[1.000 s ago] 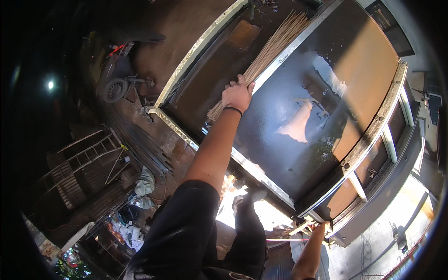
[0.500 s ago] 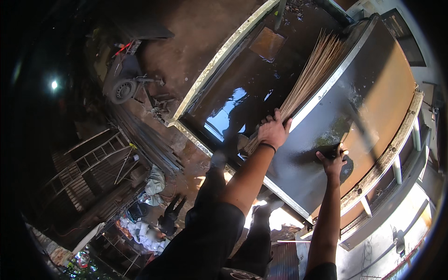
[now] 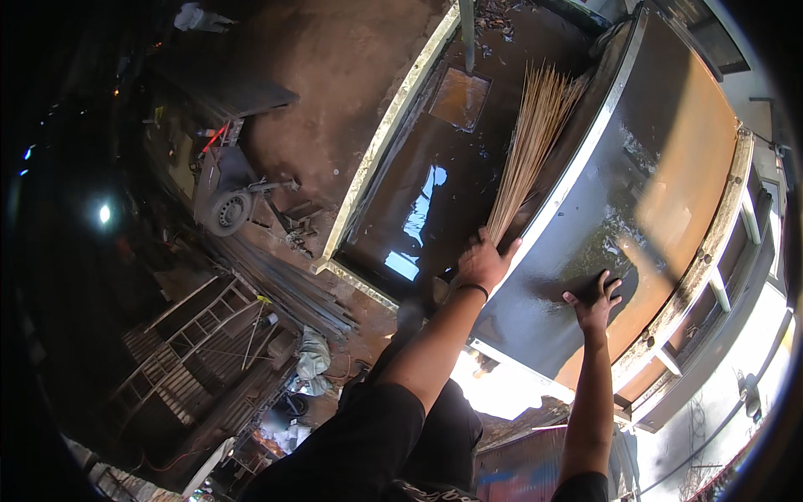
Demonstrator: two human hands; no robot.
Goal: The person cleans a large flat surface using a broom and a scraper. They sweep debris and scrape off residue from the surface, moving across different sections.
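Note:
My left hand (image 3: 485,258), a dark band at its wrist, is closed around the bound end of a stick broom (image 3: 535,125). The broom's thin tan sticks fan away from me over a shallow metal-framed bed (image 3: 368,176) with dark wet ground and pooled water in it. My right hand (image 3: 595,305) has its fingers spread and holds nothing visible. It is at a large, wet, brownish panel (image 3: 577,251) on the right; whether the palm presses on it I cannot tell. A pale metal edge (image 3: 581,163) runs between bed and panel.
A square brown plate (image 3: 460,99) lies in the bed, near a post (image 3: 467,38). Left of the frame are a wheel (image 3: 227,212) on a trailer-like frame, long metal bars (image 3: 284,284) and a ladder (image 3: 192,335). A person (image 3: 201,18) is far off at upper left.
The broom's sticks have swung left, away from the pale edge, and spread wider. My right hand's fingers are more spread. The whole view has shifted slightly.

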